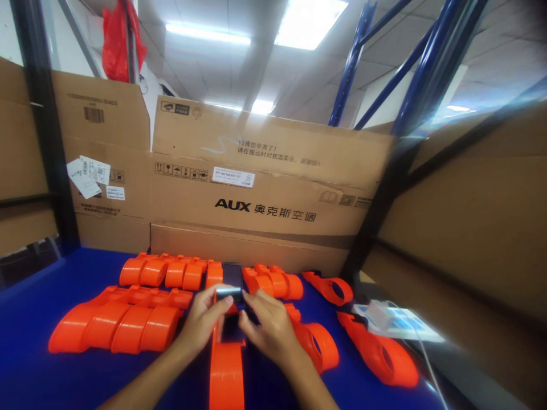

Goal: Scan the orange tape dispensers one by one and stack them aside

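Observation:
My left hand (205, 312) is closed on a small dark block with a shiny top (228, 294), its thumb lying along the front. My right hand (270, 326) curls at the block's right end; its index fingertip touches there, with the thumb lower and a little apart. Just behind the block is a dark rectangular piece (233, 274), partly hidden. Below and between the hands lies a bright orange curved plastic part (227, 373), which runs up under the fingers. Whether it joins the block I cannot tell.
Rows of orange looped parts stand on the blue surface (25, 307), at left (123, 322), back left (164, 270) and back right (276, 282). More orange parts (391, 359) lie at right, near a white power strip (399, 322) with a cable. Cardboard (265, 182) and dark posts (376, 199) enclose the space.

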Demonstrator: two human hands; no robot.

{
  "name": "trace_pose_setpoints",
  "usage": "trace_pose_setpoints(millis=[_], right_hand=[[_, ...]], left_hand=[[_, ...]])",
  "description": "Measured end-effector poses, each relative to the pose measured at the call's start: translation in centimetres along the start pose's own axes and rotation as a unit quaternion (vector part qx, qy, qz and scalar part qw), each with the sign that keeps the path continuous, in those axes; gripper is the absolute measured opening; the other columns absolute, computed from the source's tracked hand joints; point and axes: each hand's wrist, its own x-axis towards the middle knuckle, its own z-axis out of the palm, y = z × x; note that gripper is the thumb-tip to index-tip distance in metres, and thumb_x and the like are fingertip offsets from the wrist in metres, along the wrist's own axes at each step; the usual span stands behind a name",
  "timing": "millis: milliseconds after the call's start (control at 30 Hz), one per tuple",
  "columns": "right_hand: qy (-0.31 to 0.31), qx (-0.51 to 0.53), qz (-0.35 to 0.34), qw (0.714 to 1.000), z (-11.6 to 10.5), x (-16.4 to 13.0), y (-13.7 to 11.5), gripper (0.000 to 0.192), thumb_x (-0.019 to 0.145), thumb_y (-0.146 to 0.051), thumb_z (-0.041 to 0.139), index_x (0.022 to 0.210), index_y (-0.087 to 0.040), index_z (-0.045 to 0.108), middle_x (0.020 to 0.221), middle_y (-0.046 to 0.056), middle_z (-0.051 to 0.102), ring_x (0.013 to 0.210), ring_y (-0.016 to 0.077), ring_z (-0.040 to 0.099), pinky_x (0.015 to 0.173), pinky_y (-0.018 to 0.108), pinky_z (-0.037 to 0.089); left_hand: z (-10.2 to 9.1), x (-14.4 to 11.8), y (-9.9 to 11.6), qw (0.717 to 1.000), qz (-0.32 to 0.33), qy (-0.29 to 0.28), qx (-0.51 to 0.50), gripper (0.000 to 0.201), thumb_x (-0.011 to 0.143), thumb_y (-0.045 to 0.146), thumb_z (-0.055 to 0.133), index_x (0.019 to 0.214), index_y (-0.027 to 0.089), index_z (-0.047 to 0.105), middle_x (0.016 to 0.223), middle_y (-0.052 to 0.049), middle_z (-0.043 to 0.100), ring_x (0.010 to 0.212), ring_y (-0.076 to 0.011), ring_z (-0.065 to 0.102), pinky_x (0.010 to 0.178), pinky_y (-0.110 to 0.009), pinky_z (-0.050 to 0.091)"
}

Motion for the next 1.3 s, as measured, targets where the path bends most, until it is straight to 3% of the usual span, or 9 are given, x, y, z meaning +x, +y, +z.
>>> trace_pose_setpoints(millis=[167,267,367,467,567,800,933,1300], right_hand=[[-0.002,0.015,0.011,1.0,0.0,0.1,-0.3,0.029,0.089,-0.015,0.055,0.117,-0.015,0.062,0.071,0.006,0.065,0.06,0.0187,0.058,0.053,0.03,0.05],[-0.007,0.052,0.034,0.998,-0.5,0.4,-0.6,0.026,0.09,-0.017,0.053,0.113,-0.016,0.065,0.073,0.006,0.068,0.061,0.0187,0.06,0.055,0.029,0.05],[0.026,0.127,0.144,0.981,-1.5,0.8,-0.3,0.022,0.095,-0.022,0.049,0.104,-0.019,0.068,0.075,0.005,0.071,0.061,0.0173,0.064,0.055,0.027,0.05],[0.102,0.165,0.261,0.946,-2.3,1.1,0.6,0.023,0.097,-0.03,0.047,0.098,-0.02,0.068,0.076,0.004,0.073,0.06,0.017,0.064,0.054,0.026,0.049],[0.108,0.154,0.302,0.935,-2.6,1.1,1.6,0.022,0.095,-0.032,0.049,0.093,-0.02,0.067,0.078,0.004,0.073,0.063,0.0184,0.064,0.057,0.027,0.048],[-0.1,0.016,0.257,0.961,-3.3,0.8,2.8,0.011,0.077,-0.016,0.056,0.075,-0.021,0.065,0.079,0.003,0.067,0.079,0.0206,0.061,0.071,0.03,0.046],[-0.175,-0.031,0.248,0.952,-3.5,0.4,3.0,0.019,0.074,-0.014,0.058,0.086,-0.023,0.069,0.089,0.004,0.069,0.086,0.0219,0.061,0.075,0.031,0.045],[-0.086,-0.007,0.237,0.968,-3.4,0.6,3.8,0.016,0.088,-0.02,0.051,0.087,-0.023,0.067,0.093,0.005,0.072,0.094,0.0229,0.064,0.086,0.037,0.047]], left_hand=[[-0.2,0.0,-0.2,1.0,-0.015,-0.005,-0.015,0.026,0.074,0.037,0.075,0.094,0.02,0.074,0.052,0.0,0.064,0.057,-0.0227,0.065,0.057,-0.029,0.047],[-0.6,0.0,-0.5,0.999,-0.034,-0.016,-0.035,0.029,0.075,0.038,0.074,0.097,0.019,0.072,0.052,0.0,0.065,0.041,-0.0159,0.056,0.047,-0.025,0.041],[-1.1,0.2,-0.9,0.994,-0.05,-0.051,-0.084,0.033,0.081,0.042,0.066,0.101,0.016,0.066,0.06,-0.004,0.071,0.028,-0.0078,0.042,0.038,-0.021,0.031],[-1.5,0.6,-1.4,0.99,-0.046,-0.065,-0.114,0.034,0.084,0.041,0.062,0.104,0.014,0.061,0.072,-0.011,0.076,0.026,-0.0057,0.04,0.035,-0.02,0.027],[-1.9,1.0,-2.1,0.993,-0.05,-0.04,-0.102,0.034,0.083,0.041,0.063,0.104,0.014,0.059,0.075,-0.013,0.077,0.025,-0.0059,0.041,0.033,-0.019,0.024],[-2.1,1.0,-2.8,0.994,-0.074,0.018,-0.08,0.036,0.08,0.044,0.067,0.101,0.016,0.059,0.074,-0.011,0.077,0.027,-0.0061,0.04,0.033,-0.019,0.025],[-2.0,0.8,-2.7,0.994,-0.076,0.029,-0.074,0.034,0.079,0.044,0.067,0.098,0.016,0.059,0.067,-0.008,0.075,0.027,-0.006,0.039,0.034,-0.02,0.025],[-1.8,0.8,-2.9,0.994,-0.086,0.027,-0.056,0.033,0.077,0.044,0.07,0.093,0.017,0.059,0.068,-0.007,0.075,0.028,-0.0054,0.039,0.034,-0.019,0.025]])
